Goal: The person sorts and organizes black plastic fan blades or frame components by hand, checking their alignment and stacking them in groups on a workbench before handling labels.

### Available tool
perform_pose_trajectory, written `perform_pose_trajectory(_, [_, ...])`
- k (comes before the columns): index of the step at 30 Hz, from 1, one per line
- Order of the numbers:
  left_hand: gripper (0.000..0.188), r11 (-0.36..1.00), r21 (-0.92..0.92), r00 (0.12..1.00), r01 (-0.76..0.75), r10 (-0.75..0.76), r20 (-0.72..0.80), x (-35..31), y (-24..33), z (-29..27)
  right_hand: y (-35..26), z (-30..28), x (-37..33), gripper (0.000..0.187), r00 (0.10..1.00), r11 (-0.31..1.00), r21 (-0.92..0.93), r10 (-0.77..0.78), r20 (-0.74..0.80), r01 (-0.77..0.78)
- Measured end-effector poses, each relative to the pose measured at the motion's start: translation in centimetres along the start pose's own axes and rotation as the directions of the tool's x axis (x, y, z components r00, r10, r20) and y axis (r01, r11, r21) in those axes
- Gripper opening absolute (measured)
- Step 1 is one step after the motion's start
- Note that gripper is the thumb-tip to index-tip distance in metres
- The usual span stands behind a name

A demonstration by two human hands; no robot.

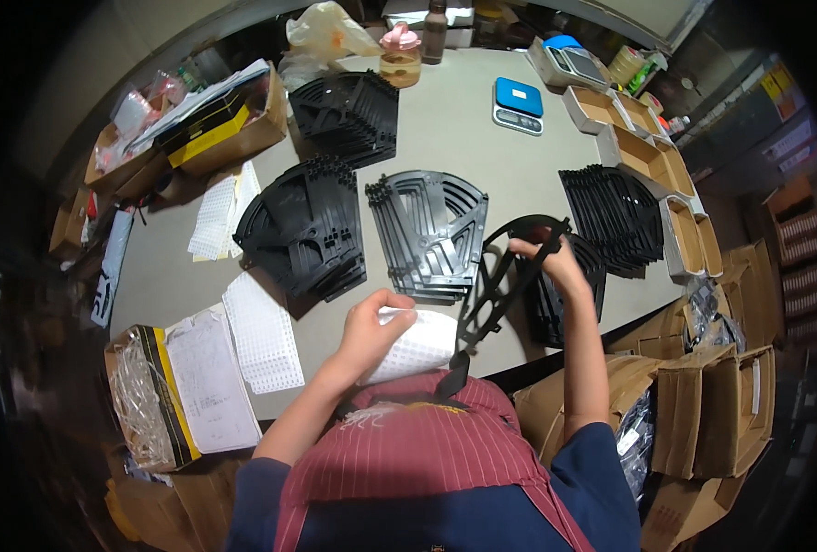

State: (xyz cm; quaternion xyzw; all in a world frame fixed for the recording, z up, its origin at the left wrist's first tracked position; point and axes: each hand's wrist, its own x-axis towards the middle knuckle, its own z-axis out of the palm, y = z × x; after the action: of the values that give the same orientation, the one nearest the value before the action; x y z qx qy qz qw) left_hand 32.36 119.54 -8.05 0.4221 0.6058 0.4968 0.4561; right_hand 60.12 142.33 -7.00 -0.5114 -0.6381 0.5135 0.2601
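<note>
My left hand (pixel 372 333) pinches the upper edge of a white sheet of small round stickers (pixel 417 348), which curls in front of my apron. On the right, my right hand (pixel 548 257) grips a black fan-shaped plastic frame (pixel 498 299) by its upper part, tilted on edge beside the sheet. Behind it lies a stack of black frames (pixel 565 294), partly hidden by my right arm. A stack of fan-shaped black parts (pixel 427 230) stands in the middle, with another stack (pixel 305 230) to its left.
More black parts lie at the far left (pixel 348 115) and right (pixel 613 216). A blue-topped scale (pixel 518 103) stands at the back, near small cardboard trays (pixel 643 156). Sticker sheets (pixel 266 331) and an open notebook (pixel 210 382) lie at left. Cardboard boxes (pixel 703 405) stand at lower right.
</note>
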Motion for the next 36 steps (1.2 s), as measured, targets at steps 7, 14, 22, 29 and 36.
perform_pose_trajectory(7, [0.016,0.996,0.08,0.999,-0.033,0.032,0.017,-0.5,1.4,0.1,3.3,4.9,-2.8,0.093,0.994,0.935,0.339,0.089,0.065,-0.106])
perform_pose_trajectory(14, [0.014,0.995,-0.097,0.995,0.021,-0.03,-0.092,-1.8,0.9,-1.4,-1.5,-2.1,-6.5,0.076,0.922,0.94,0.22,-0.177,-0.345,0.262])
perform_pose_trajectory(22, [0.014,0.985,-0.166,0.999,0.051,-0.049,0.017,-0.9,1.0,0.9,6.2,-9.2,-3.3,0.065,0.887,0.506,-0.847,-0.301,-0.35,-0.162])
perform_pose_trajectory(29, [0.013,0.997,-0.003,0.995,-0.082,0.082,0.05,-0.3,3.3,0.6,6.7,-4.7,-4.7,0.058,0.918,0.338,-0.934,-0.319,-0.234,-0.12])
perform_pose_trajectory(36, [0.012,0.994,-0.089,0.997,-0.06,0.063,0.039,-0.4,3.0,1.0,-6.4,7.5,-9.3,0.024,0.665,0.683,-0.08,-0.667,0.335,0.726])
